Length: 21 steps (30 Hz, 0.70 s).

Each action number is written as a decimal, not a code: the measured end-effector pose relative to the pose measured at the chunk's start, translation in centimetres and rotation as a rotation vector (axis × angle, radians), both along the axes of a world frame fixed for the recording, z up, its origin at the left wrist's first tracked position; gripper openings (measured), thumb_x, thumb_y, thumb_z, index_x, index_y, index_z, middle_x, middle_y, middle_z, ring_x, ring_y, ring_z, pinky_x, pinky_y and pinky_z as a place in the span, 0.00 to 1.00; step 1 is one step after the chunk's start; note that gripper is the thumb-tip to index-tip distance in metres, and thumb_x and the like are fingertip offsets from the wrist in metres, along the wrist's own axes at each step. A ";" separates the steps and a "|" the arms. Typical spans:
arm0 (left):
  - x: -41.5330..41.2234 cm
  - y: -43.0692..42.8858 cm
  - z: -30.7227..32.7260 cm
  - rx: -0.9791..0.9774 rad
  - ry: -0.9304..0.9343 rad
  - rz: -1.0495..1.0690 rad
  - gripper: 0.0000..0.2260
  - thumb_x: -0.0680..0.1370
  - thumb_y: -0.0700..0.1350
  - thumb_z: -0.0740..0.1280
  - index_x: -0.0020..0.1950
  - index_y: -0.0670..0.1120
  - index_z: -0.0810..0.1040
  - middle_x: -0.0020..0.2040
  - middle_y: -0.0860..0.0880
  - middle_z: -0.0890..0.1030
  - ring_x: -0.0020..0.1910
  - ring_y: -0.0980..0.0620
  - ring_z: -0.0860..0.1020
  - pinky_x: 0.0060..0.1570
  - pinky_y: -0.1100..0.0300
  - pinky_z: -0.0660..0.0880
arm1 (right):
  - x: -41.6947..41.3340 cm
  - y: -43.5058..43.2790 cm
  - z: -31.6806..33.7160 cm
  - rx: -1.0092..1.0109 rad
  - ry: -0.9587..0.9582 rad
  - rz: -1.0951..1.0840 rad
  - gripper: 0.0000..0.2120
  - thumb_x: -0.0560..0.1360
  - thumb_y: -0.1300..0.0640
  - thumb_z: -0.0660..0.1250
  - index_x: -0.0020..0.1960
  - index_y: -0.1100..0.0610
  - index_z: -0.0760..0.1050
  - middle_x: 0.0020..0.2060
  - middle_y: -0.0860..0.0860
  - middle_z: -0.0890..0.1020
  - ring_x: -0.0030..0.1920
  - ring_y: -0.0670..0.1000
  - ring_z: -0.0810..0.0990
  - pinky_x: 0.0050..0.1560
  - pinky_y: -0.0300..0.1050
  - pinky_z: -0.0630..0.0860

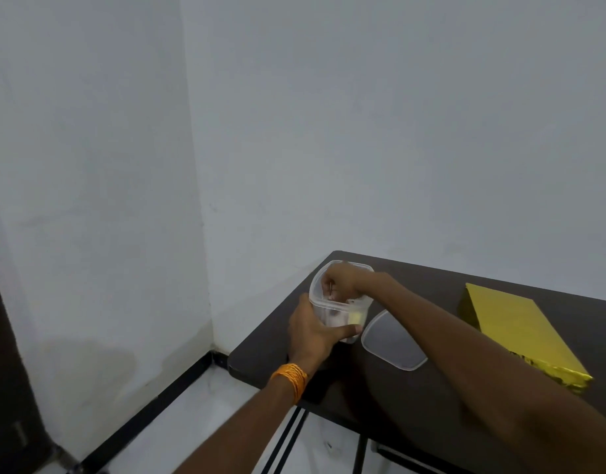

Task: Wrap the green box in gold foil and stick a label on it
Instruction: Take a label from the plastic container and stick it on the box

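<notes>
While the left hand [312, 331] grips the side of the clear container [354, 309], the right hand [342, 278] dips its fingers inside; whether they pinch something I cannot tell. The lid [392, 342] lies just beside, on the dark table [431, 285]. The gold-wrapped box [520, 333], no label visible on it, lies well apart at the right. The container stands near the table corner, so a hard pull could tip it off.

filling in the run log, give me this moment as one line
left hand grips tub | right hand inside tub, grasp unclear | lid off, on table | box gold-wrapped, untouched, no label visible
</notes>
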<state>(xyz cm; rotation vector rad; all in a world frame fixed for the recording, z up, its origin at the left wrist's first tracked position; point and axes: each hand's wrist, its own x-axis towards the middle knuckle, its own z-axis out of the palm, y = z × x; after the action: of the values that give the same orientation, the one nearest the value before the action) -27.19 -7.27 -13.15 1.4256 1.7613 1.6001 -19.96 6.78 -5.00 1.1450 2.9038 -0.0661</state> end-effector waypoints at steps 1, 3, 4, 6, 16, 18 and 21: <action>0.0 -0.1 0.1 0.001 -0.003 -0.003 0.38 0.57 0.55 0.85 0.59 0.58 0.66 0.54 0.59 0.74 0.53 0.57 0.74 0.43 0.73 0.70 | 0.3 -0.4 0.5 0.007 0.022 0.002 0.10 0.69 0.61 0.76 0.51 0.57 0.83 0.42 0.48 0.81 0.43 0.48 0.77 0.43 0.40 0.71; 0.1 -0.2 0.1 0.008 -0.022 -0.011 0.39 0.56 0.55 0.85 0.59 0.57 0.67 0.55 0.59 0.75 0.53 0.57 0.75 0.41 0.74 0.70 | 1.3 -0.7 1.4 0.033 0.065 0.030 0.10 0.69 0.61 0.77 0.49 0.58 0.83 0.41 0.49 0.81 0.41 0.47 0.76 0.40 0.39 0.69; 0.0 -0.2 0.1 0.014 -0.033 -0.013 0.39 0.56 0.54 0.85 0.60 0.57 0.68 0.55 0.58 0.76 0.53 0.57 0.76 0.41 0.74 0.70 | 1.7 -1.1 1.9 0.038 0.087 0.035 0.09 0.70 0.60 0.77 0.49 0.58 0.83 0.41 0.49 0.82 0.41 0.47 0.76 0.40 0.39 0.69; -0.1 -0.4 -0.1 0.022 -0.040 -0.019 0.40 0.56 0.54 0.85 0.62 0.55 0.70 0.57 0.56 0.78 0.55 0.55 0.77 0.43 0.73 0.71 | 2.6 -1.5 2.4 0.033 0.148 0.046 0.06 0.73 0.59 0.74 0.49 0.57 0.85 0.44 0.50 0.85 0.41 0.46 0.77 0.40 0.37 0.68; -0.5 -2.0 3.0 0.158 -0.098 0.091 0.33 0.70 0.56 0.77 0.71 0.50 0.69 0.65 0.56 0.70 0.66 0.55 0.70 0.63 0.57 0.72 | 9.8 -4.5 4.9 0.044 0.726 -0.024 0.05 0.76 0.60 0.72 0.49 0.61 0.85 0.42 0.51 0.86 0.41 0.50 0.83 0.40 0.40 0.79; 0.4 -2.1 4.4 0.264 -0.108 0.167 0.17 0.77 0.52 0.72 0.63 0.50 0.75 0.60 0.54 0.77 0.61 0.52 0.76 0.55 0.62 0.75 | 11.5 -5.6 5.2 -0.050 0.881 -0.050 0.05 0.76 0.63 0.72 0.50 0.63 0.84 0.43 0.55 0.86 0.42 0.51 0.85 0.35 0.38 0.80; 3.4 -2.5 6.6 0.332 -0.135 0.176 0.06 0.80 0.47 0.68 0.54 0.47 0.78 0.50 0.51 0.81 0.47 0.54 0.80 0.37 0.72 0.74 | 14.3 -7.7 5.2 -0.090 1.064 -0.099 0.07 0.75 0.64 0.73 0.53 0.62 0.83 0.46 0.56 0.86 0.45 0.52 0.86 0.36 0.39 0.82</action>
<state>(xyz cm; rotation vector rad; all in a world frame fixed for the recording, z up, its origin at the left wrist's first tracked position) -23.83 -9.81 -6.52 1.2888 1.6380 2.1093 -5.61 -0.88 0.19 1.5857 3.5804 -1.1142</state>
